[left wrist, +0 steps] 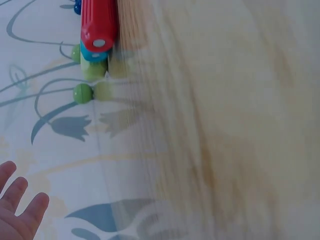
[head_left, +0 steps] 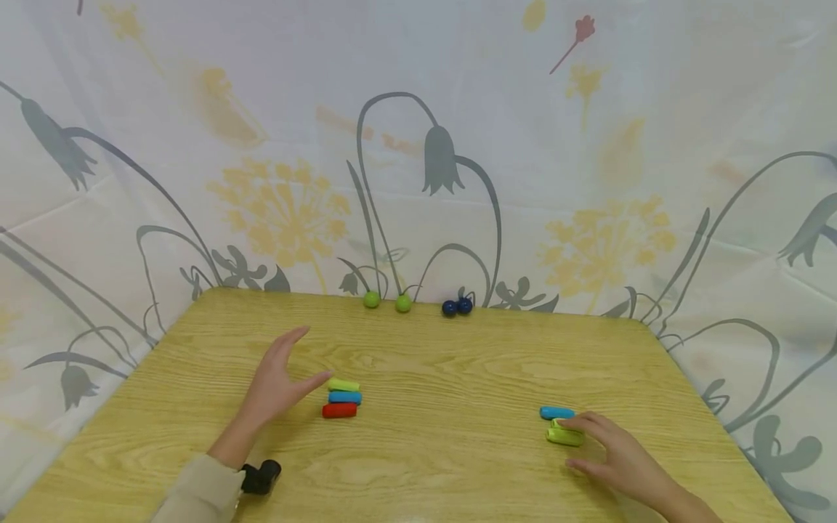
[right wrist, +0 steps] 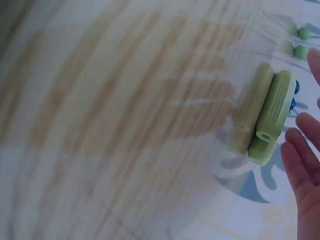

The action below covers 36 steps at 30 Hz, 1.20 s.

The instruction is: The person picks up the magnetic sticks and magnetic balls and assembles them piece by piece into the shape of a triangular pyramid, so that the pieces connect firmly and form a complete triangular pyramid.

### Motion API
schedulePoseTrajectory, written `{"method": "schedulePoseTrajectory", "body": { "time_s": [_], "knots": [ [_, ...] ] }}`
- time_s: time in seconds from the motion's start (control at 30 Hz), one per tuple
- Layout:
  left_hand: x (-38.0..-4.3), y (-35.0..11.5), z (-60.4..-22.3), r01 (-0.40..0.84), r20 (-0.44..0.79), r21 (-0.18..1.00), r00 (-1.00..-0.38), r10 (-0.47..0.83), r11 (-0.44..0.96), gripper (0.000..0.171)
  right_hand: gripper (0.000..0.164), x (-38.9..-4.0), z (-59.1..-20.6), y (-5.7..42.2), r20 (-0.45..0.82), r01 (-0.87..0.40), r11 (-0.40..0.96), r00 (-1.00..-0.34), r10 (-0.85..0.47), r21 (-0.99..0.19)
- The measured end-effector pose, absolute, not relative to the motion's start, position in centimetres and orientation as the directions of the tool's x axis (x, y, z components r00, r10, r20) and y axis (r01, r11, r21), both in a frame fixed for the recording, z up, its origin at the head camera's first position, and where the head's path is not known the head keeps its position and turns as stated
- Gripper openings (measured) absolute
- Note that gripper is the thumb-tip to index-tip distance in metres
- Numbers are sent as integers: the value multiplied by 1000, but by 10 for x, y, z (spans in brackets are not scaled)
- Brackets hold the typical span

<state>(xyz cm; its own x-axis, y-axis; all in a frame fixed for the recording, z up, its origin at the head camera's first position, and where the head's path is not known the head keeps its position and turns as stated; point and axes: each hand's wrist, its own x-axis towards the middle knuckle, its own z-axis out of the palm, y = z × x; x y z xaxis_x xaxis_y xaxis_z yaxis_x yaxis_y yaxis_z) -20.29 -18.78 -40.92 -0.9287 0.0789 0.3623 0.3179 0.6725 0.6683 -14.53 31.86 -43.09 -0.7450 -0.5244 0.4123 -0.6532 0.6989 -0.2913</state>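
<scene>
My left hand (head_left: 273, 385) hovers over the left part of the table with fingers extended and thumb spread. Its thumb tip is close to a yellow-green ribbed plastic cylinder (head_left: 344, 385); I cannot tell whether they touch. Below that lie a blue cylinder (head_left: 344, 397) and a red cylinder (head_left: 339, 410), side by side. On the right, the fingers of my right hand (head_left: 617, 454) reach beside two yellow-green cylinders (head_left: 564, 436), partly covering the farther one. A blue cylinder (head_left: 556, 412) lies just beyond. In the right wrist view the extended fingers are alongside the green cylinders (right wrist: 276, 102), not curled round them.
Two green balls (head_left: 403, 303) and two dark blue balls (head_left: 456, 306) sit along the far edge of the wood-grain table (head_left: 451, 465). Behind it hangs a flower-printed cloth (head_left: 418, 65). A black device (head_left: 261, 477) is by the left sleeve (head_left: 203, 488).
</scene>
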Motion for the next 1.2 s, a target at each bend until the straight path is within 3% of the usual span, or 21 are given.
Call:
{"method": "schedulePoseTrajectory", "body": {
  "time_s": [0.2, 0.43, 0.57, 1.2],
  "knots": [
    [-207, -176, -406, 298, 331, 694, -940, 77, 656, 80, 40, -149, -431, 319, 350, -641, 688, -765, -540, -340],
    [-215, -162, -407, 296, 311, 742, -947, 82, 601, 78, 30, -155, -433, 319, 380, -717, 557, -696, -609, -420],
    [-220, -150, -408, 312, 321, 766, -943, 87, 562, 78, 29, -155, -433, 319, 361, -711, 521, -695, -621, -472],
    [-235, -105, -411, 297, 316, 835, -948, 39, 462, 74, 25, -155, -428, 307, 259, -653, 564, -739, -622, -505]
  ]
}}
